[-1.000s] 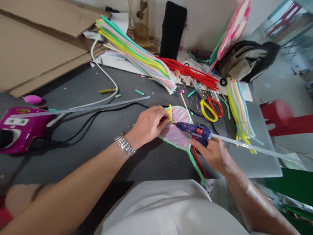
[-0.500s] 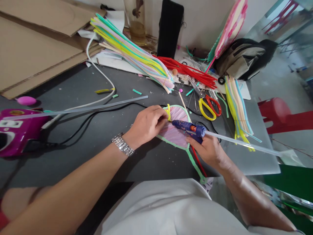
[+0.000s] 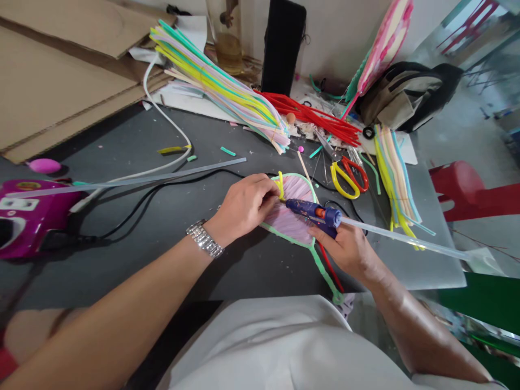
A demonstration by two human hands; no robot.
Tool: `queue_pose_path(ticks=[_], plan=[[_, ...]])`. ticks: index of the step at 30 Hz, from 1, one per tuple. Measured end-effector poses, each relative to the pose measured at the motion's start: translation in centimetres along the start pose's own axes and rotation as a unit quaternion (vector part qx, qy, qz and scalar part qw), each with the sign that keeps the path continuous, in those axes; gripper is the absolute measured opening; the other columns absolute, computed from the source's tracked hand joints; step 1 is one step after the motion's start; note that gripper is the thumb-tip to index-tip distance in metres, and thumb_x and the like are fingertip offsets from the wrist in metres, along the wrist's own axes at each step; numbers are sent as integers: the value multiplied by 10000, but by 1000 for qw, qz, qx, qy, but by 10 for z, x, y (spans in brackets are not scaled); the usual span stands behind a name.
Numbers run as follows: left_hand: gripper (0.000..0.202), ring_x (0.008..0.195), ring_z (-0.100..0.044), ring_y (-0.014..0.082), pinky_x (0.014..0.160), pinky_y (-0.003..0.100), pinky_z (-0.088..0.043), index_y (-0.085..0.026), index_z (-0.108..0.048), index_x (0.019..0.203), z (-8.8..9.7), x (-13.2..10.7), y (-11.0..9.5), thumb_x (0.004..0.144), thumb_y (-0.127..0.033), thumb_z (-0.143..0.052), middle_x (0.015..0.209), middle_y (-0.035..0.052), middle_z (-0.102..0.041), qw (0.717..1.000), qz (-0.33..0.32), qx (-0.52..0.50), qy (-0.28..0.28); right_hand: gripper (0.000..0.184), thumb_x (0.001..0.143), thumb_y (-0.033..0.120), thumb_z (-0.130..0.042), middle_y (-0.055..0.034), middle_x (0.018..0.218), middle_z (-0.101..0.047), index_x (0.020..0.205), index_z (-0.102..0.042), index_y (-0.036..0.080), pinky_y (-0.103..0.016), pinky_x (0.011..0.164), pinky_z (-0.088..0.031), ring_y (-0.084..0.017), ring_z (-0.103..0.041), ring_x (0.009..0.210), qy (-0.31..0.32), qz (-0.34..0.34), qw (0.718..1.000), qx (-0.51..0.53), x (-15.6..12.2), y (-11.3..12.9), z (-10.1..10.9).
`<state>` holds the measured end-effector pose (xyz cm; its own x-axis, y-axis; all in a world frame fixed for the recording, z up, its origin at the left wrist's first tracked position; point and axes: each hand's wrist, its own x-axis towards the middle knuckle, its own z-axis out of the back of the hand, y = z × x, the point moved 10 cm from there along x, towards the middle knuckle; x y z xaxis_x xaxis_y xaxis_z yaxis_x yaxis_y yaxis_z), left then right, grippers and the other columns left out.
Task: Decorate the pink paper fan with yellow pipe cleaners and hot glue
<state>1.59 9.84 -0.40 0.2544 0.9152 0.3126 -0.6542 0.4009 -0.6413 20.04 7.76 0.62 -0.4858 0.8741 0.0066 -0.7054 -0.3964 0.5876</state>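
Observation:
My right hand [image 3: 350, 246] is wrapped round a blue glue gun [image 3: 311, 208], with a long clear glue stick [image 3: 406, 238] sticking out of its back. The gun's nozzle points left and meets the fingertips of my left hand [image 3: 249, 203]. Those fingers pinch a short piece of yellow pipe cleaner [image 3: 280, 186], its lower end hidden by them. Under both hands lies a fan-shaped craft piece [image 3: 290, 230], lilac inside with a mint green fuzzy rim and a twisted green handle [image 3: 324, 273]. A red strip [image 3: 332, 268] runs beside the handle.
Scissors [image 3: 345, 181] with yellow and red handles lie beyond the gun. Bundles of coloured pipe cleaners [image 3: 227, 89] and red ones [image 3: 312, 116] lie at the back, another bundle [image 3: 400, 184] on the right. A purple power socket box [image 3: 32, 216] and cords are at left, near cardboard [image 3: 60, 81].
Almost nothing differs. Both hands, the glue gun and the yellow pipe cleaner keep the same places, with only a very slight shift of the view.

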Motion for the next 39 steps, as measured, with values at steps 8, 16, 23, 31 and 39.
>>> queue_pose_path(ticks=[8,16,23,31,39], plan=[[108,791,-633,174,742,306,-493,-179,-660,907,0,0,-1,933,-140,-563,889,50,-695,1000,-5,-2,0,252,1003,446,-595,-50,877,-728,966,-688,214,-321,779,-530,-225,-679,829,2,0,1000,-19,-1,-2,2],[97,773,-621,173,719,301,-474,-167,-658,897,0,0,-1,927,-122,-577,885,54,-697,1000,-10,-10,2,269,1003,459,-597,-48,868,-724,970,-691,209,-328,773,-523,-225,-671,807,2,-3,1000,-22,-2,0,4],[98,791,-633,179,744,308,-491,-174,-657,897,1,0,0,928,-128,-577,889,53,-697,1000,-6,-5,0,273,1002,438,-596,-55,896,-738,1042,-717,196,-325,780,-525,-232,-684,828,3,5,1000,-9,2,4,2],[96,781,-627,177,730,309,-480,-172,-663,896,0,0,0,931,-136,-582,887,53,-694,1000,-8,-9,-3,251,1004,420,-603,-68,1000,-755,1072,-717,207,-323,832,-528,-245,-706,925,1,15,1000,-7,2,2,0],[99,783,-630,176,729,306,-480,-176,-660,893,0,0,1,937,-143,-578,891,52,-698,1000,-2,-9,2,266,1002,461,-598,-41,849,-711,963,-680,210,-312,737,-509,-219,-665,785,2,5,1000,-20,2,2,7]])
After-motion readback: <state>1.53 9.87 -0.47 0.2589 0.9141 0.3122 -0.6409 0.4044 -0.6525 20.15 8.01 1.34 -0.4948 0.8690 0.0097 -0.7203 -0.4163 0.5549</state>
